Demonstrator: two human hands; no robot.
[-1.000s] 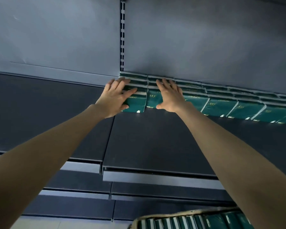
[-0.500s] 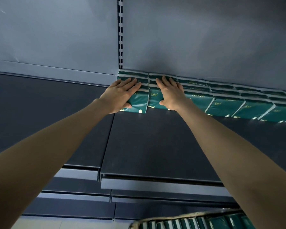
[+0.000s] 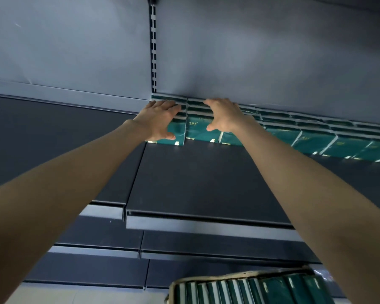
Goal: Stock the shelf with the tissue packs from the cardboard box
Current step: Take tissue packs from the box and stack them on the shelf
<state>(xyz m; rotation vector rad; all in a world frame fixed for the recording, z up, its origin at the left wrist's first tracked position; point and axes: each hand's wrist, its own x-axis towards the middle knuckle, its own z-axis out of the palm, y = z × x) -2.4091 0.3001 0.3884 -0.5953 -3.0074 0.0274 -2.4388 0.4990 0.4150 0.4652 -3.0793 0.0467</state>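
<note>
Tissue packs (image 3: 198, 130) at the shelf (image 3: 206, 183) back: my left hand (image 3: 160, 121) presses flat on them; right hand (image 3: 225, 116) arched, grip unclear.

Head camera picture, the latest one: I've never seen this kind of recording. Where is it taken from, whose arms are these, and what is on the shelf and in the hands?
There is no machine here. A person wears one wide-angle camera on the head, so you look along their own bare arms. The left hand rests on the end stack of green tissue packs, with the thumb against its front. The right hand arches over the next stack, fingertips near the grey back panel. Neither hand has lifted a pack clear of the dark shelf. More stacks run to the right in a row. At the bottom edge is the cardboard box, with more packs standing inside.
</note>
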